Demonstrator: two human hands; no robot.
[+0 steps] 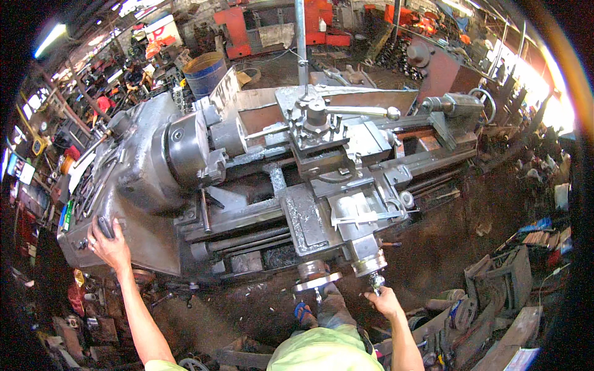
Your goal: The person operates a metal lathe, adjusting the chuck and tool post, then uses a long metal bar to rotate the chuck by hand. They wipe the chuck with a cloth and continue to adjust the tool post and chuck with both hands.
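Observation:
In front of me is a metal lathe. My left hand (111,247) is at the front of the headstock (145,226), its fingers curled around a dark control lever (106,227). Low on the carriage's right side, my right hand (385,302) is closed on the crank handle (376,281) of the cross-slide handwheel (369,264). The chuck (185,148) grips a round metal workpiece (228,137). A bar from the tool post (315,117) points toward it. A caliper (365,217) lies on the cross slide.
A larger handwheel (317,282) sticks out from the apron near my legs. The tailstock (458,106) stands at the bed's right end. Loose tools (102,179) lie on the headstock. Wooden boards and scrap (504,278) crowd the right; a drum (206,74) stands behind.

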